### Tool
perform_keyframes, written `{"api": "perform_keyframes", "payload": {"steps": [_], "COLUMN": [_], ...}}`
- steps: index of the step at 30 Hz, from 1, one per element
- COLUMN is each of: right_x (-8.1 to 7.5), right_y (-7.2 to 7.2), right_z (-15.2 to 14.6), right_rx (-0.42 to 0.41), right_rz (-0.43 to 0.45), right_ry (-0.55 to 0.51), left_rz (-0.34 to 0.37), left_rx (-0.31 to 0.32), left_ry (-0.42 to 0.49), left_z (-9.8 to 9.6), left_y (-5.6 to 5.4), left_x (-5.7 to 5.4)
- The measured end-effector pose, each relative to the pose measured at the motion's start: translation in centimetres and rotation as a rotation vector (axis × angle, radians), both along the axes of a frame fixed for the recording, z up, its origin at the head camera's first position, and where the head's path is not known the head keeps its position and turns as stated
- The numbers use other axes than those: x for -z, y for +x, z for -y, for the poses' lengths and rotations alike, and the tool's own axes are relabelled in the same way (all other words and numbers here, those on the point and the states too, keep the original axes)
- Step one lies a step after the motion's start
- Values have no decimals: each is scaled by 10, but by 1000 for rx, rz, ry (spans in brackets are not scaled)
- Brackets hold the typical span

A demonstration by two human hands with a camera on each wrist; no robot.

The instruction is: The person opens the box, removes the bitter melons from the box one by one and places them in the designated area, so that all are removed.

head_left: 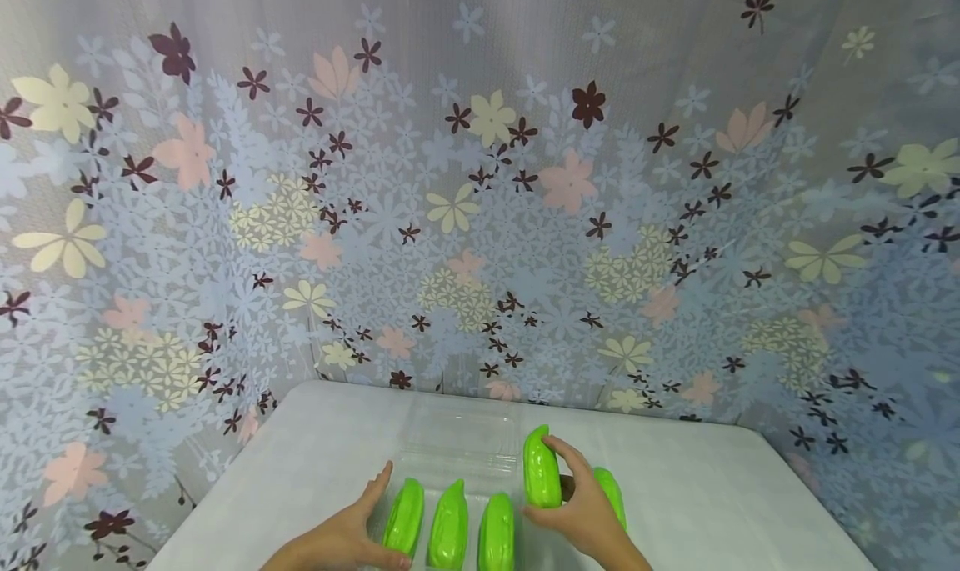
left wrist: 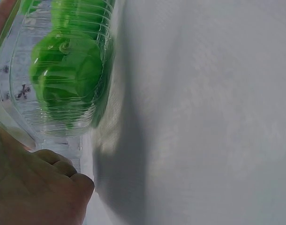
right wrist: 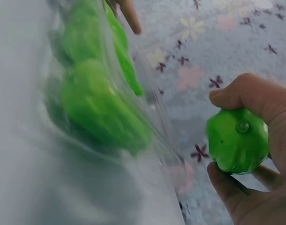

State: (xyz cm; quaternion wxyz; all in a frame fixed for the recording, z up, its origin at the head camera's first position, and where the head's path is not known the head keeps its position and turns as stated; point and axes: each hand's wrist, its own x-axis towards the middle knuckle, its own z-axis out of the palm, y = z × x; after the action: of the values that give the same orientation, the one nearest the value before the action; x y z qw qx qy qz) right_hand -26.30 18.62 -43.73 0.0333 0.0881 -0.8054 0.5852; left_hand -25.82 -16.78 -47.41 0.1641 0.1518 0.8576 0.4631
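In the head view, my right hand (head_left: 588,513) grips a glossy green ridged toy vegetable (head_left: 542,467) with a pointed tip, raised above the right side of a clear plastic container (head_left: 521,513). The right wrist view shows its end, with a small round nub, between thumb and fingers. Three similar green pieces (head_left: 447,525) lie side by side in the container. My left hand (head_left: 337,538) holds the container's left end, its thumb at the front and a finger stretched towards the back. In the left wrist view, curled knuckles (left wrist: 63,168) sit by the container's corner.
The clear hinged lid (head_left: 461,433) lies open behind the container. Another green piece (head_left: 611,496) is partly hidden behind my right hand. A white-covered table (head_left: 690,488) bears everything, and a flowered curtain (head_left: 480,221) hangs along its back edge.
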Motion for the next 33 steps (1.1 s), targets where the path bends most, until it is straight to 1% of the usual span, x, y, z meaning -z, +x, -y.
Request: {"api": "perform_keyframes", "payload": {"steps": [4,8,14,18,22,24,29,33], "right_x": [-2,-4,0,7,19,25,39,48], "right_y": [0,2,5,6,3,2,-5,-11], "right_z": [-21,-42,-79,-101,-118,-126,-136,-137], "right_rx": [79,116,167,205,217,222,244,243], "right_rz": [10,24,130,201,239,264,350,365], "right_ry": [42,93,174,229,285,297,305,328], "left_rz": [-4,-28,-49,-58,-58,-53,-50,-35], "left_rx": [-5,-5,-7,-6,-11,-10,-11,-21], "left_ry": [2,5,-4,-3,-3,1,6,12], "left_z": [1,0,-2,-1,0,0,0,0], "left_y": [0,0,0,0,-1,-1,0,1], "left_x": [0,0,-1,0,1,1,0,-1]}}
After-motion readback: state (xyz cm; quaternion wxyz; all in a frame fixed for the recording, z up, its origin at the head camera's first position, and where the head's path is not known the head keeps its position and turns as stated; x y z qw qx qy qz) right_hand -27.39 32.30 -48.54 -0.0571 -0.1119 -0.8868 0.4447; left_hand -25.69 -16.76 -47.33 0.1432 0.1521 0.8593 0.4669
